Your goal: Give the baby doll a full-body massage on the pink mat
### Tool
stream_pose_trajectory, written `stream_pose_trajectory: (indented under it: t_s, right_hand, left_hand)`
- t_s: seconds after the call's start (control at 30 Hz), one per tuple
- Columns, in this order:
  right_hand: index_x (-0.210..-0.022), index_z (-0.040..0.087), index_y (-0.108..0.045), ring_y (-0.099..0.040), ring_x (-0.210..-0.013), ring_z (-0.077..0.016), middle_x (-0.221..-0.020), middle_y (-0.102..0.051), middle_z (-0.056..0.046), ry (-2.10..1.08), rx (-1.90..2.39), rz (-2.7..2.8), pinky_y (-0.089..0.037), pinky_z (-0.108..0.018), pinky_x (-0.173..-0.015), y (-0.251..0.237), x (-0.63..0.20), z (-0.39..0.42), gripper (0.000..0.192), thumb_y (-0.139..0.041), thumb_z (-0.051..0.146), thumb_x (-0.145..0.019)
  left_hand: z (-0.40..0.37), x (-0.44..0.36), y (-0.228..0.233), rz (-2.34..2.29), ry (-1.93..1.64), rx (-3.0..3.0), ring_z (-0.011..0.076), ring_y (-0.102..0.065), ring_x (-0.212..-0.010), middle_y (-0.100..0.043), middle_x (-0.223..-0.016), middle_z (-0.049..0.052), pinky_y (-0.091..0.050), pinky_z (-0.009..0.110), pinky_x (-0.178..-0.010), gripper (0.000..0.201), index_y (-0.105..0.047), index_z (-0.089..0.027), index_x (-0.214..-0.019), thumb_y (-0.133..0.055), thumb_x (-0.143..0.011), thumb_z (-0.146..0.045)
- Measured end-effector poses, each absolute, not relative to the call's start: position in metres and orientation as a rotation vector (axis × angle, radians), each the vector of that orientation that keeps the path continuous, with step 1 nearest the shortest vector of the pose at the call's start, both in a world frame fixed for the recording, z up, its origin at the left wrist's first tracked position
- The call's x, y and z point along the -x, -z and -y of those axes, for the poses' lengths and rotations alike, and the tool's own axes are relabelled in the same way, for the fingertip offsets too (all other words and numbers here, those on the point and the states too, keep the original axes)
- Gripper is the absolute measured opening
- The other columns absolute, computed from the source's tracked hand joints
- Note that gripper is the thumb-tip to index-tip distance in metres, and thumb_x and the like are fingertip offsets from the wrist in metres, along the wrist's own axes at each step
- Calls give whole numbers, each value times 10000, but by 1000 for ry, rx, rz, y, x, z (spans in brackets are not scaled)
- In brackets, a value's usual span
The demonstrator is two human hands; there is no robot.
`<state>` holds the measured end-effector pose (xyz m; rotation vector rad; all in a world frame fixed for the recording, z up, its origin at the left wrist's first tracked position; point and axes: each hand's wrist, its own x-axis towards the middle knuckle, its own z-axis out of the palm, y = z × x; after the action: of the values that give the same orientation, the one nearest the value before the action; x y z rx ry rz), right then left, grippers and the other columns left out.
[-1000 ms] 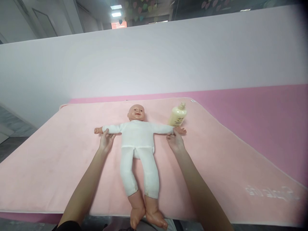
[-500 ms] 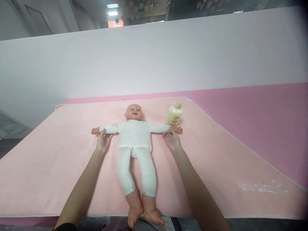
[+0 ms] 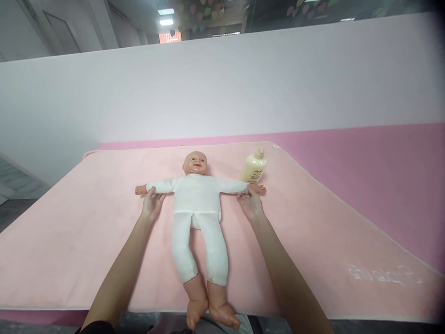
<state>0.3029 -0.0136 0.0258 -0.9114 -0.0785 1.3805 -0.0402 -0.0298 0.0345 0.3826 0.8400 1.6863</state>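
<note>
A baby doll (image 3: pixel 197 199) in a white suit lies on its back on a pale pink mat (image 3: pixel 86 222), arms spread out to the sides, bare feet hanging over the near edge. My left hand (image 3: pixel 152 204) grips the doll's arm near the wrist on the left side. On the other side, my right hand (image 3: pixel 249 204) holds the doll's other arm near its wrist. A cream lotion bottle (image 3: pixel 254 168) stands on the mat just beyond my right hand.
The mat covers a darker pink surface (image 3: pixel 365 157) that stretches to the right. A white wall (image 3: pixel 222 88) rises directly behind it. Printed lettering (image 3: pixel 382 274) marks the mat's near right corner.
Both hands stay on the doll's arms; only the view has shifted slightly.
</note>
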Motion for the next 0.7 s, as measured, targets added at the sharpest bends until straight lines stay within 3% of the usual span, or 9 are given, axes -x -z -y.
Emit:
stream_pose_trajectory:
  t_s: [0.7]
  right_hand:
    - [-821,159,-547,-550,-528,-81,-653,-551,14,-1375,913,76,-520,-180,-486,-24,-303,14,128,-485,208,-922]
  left_hand:
    - [30,41,-33,-846,-1679,-398,222,-599,-1125,-659,-1129,113,-531,396,-971,164,-648,-124,-975,-563,-849,-185]
